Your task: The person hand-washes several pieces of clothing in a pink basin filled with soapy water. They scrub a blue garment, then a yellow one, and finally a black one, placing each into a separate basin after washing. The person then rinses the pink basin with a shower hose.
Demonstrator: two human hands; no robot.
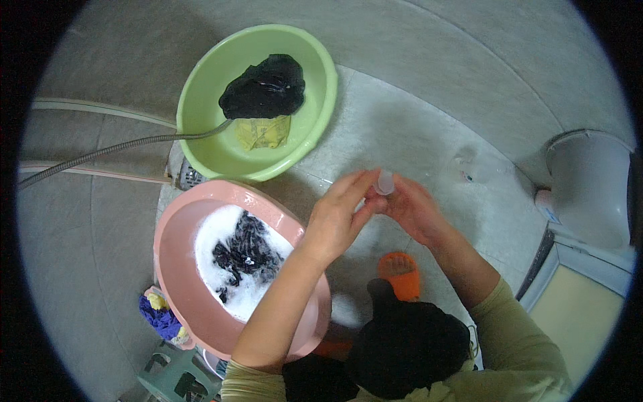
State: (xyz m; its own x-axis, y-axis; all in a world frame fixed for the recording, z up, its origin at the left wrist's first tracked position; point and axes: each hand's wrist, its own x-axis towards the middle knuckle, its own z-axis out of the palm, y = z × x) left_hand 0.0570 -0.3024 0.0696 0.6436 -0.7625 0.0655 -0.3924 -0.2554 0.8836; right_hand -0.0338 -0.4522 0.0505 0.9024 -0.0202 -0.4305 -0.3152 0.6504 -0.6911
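A small translucent plastic piece, perhaps a cap (385, 182), sits between the fingertips of both hands, held over the tiled floor. My left hand (335, 217) grips it from one side, fingers bent and thumb beneath. From the other side my right hand (413, 207) closes on it, its fingers partly hidden. Below my left forearm stands a pink plastic basin (176, 266), where dark wet cloth (248, 241) lies among white suds (208, 251). Farther off, a green plastic basin (314, 105) contains black cloth (266, 88) and a yellow cloth or packet (263, 133) with printing.
A flexible metal hose (115, 149) runs into the green basin, near a floor drain (191, 176). A green plastic stool (176, 374) and purple cloth (159, 316) are at lower left. At right stand a grey bucket-like bin (587, 186) and a framed panel (577, 286). An orange slipper (400, 276) shows below.
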